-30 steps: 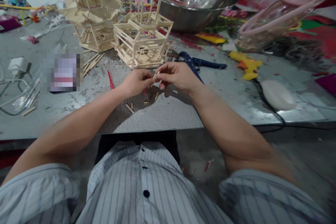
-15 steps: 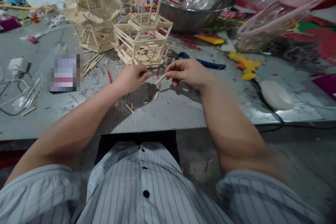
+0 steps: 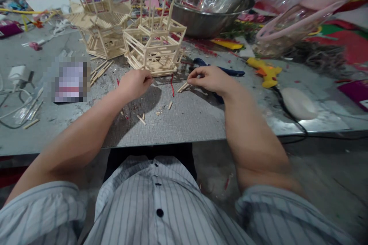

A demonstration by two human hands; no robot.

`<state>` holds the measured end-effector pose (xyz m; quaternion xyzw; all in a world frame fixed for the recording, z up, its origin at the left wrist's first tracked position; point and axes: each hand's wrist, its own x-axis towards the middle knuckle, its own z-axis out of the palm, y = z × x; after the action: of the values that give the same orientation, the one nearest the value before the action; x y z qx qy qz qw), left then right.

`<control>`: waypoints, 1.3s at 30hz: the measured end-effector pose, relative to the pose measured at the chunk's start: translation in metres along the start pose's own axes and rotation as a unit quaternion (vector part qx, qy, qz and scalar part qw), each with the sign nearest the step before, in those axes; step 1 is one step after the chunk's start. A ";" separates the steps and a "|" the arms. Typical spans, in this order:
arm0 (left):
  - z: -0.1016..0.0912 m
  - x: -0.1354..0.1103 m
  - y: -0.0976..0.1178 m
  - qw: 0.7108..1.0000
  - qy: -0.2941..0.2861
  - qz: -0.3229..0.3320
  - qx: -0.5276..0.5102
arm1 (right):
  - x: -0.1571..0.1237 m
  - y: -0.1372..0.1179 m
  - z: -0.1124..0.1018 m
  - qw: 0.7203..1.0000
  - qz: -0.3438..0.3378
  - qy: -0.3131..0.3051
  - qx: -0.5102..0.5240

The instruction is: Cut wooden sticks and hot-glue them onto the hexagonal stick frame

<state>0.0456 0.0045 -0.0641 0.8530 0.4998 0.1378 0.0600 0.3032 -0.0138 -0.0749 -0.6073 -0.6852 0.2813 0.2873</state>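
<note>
My left hand (image 3: 134,83) is curled with its fingertips against the base of a hexagonal wooden-stick frame (image 3: 153,46) on the grey table (image 3: 184,118). My right hand (image 3: 207,79) hovers low over the table, fingers pinched near a short wooden stick (image 3: 183,86) that lies at its fingertips. Whether the fingers still grip the stick is unclear. A red strip (image 3: 172,86) lies between the hands. Several short stick offcuts (image 3: 141,119) are scattered in front of them.
A taller stick pagoda model (image 3: 96,19) stands behind the frame at the left. Blue-handled pliers (image 3: 227,72), a yellow glue gun (image 3: 264,72), a steel bowl (image 3: 209,7) and a pink-rimmed container (image 3: 287,30) sit to the right. Cables and a charger (image 3: 17,72) lie at the left edge.
My hands have parted and moved away from me: the left went to the frame's base, and the right lowered the stick to the table near the pliers.
</note>
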 end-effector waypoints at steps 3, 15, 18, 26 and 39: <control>-0.002 0.001 -0.003 0.999 0.037 -0.004 -0.015 | 0.000 -0.003 0.000 0.997 -0.008 0.067 0.049; -0.050 0.040 -0.014 0.973 0.195 -0.059 -0.108 | 0.059 -0.040 0.000 0.924 -0.128 0.214 0.291; -0.056 0.054 -0.019 0.977 0.178 -0.050 -0.109 | 0.081 -0.049 0.005 0.930 -0.138 0.200 0.275; -0.061 0.079 -0.037 0.987 0.102 -0.027 -0.123 | 0.105 -0.053 0.007 0.959 -0.135 0.157 0.195; -0.093 0.092 -0.039 0.996 -0.061 0.031 -0.051 | 0.100 -0.053 0.003 0.956 -0.149 0.149 0.205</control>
<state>0.0277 0.1007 0.0315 0.8707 0.4611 0.1122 0.1293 0.2556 0.0803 -0.0332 -0.4619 -0.6449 0.2756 0.5430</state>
